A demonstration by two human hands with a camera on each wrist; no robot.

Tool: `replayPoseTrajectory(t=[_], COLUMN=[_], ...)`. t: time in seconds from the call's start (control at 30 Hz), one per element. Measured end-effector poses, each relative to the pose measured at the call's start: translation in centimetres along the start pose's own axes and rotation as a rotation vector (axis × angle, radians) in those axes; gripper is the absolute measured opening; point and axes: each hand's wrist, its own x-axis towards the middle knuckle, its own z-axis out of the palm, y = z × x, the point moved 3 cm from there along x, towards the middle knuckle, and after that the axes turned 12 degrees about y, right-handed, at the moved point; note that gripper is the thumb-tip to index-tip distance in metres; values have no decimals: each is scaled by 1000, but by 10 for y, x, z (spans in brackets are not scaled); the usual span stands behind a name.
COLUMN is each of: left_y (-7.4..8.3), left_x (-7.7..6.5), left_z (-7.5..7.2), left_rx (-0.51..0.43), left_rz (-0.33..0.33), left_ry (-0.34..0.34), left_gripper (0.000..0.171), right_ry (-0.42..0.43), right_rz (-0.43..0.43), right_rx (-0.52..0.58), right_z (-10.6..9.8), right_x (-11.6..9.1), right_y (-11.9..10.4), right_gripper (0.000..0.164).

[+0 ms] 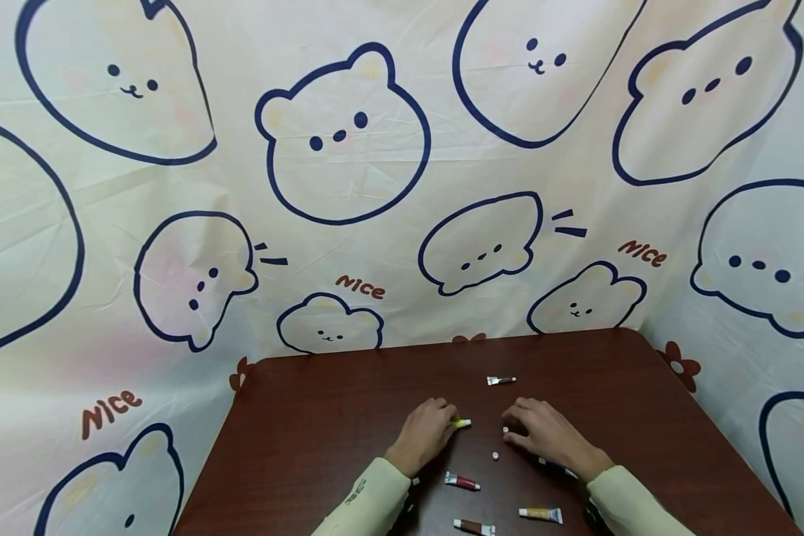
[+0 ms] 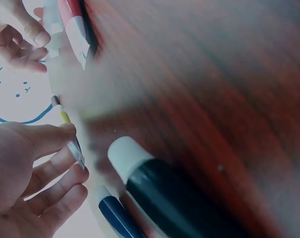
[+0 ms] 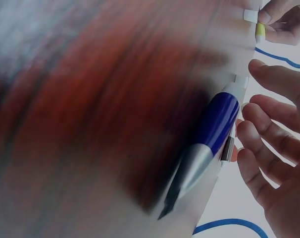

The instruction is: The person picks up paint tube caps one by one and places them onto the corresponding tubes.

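Note:
My left hand (image 1: 425,432) pinches a small paint tube with a yellow band (image 1: 463,423), its white end pointing right. In the left wrist view the thumb lies on the tube (image 2: 65,117), the fingers behind it. My right hand (image 1: 543,432) hovers low over the table with fingers loosely bent and apart. Beside its thumb and fingertips is a small white cap (image 1: 505,429); I see no grip on it. Another white cap (image 1: 495,455) lies between the hands. Under the right wrist is a blue paint tube (image 3: 217,121).
On the brown table (image 1: 308,417) lie a red tube (image 1: 465,483), a brown tube (image 1: 474,528), an ochre tube (image 1: 540,515) and a dark-labelled tube (image 1: 501,380) at the back. Dark green (image 2: 175,193) and dark blue (image 2: 118,215) tubes lie near the left wrist. A printed cloth (image 1: 348,179) hangs behind.

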Motion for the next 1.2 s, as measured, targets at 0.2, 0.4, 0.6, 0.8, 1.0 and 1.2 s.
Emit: replayPoseTrajectory(t=[0.2, 0.4, 0.6, 0.8, 1.0, 1.2], left_y=[1, 1, 0, -3, -3, -3], left_x=[0, 0, -1, -4, -4, -3], left_z=[0, 3, 0, -1, 2, 1], left_rx=[-4, -6, -7, -29, -27, -28], left_rz=[1, 19, 25, 56, 22, 19], left_ry=[2, 24, 39, 75, 13, 4], left_gripper=[10, 8, 8, 11, 10, 12], right_ry=[-2, 7, 29, 51, 33, 43], right_rz=[-26, -48, -88, -126, -128, -145], right_rx=[-19, -30, -43, -35, -57, -65], right_z=[1, 4, 6, 6, 6, 5], right_x=[0, -1, -1, 0, 2, 3], right_y=[-1, -2, 0, -2, -5, -6], right_gripper=[23, 22, 18, 13, 7, 5])
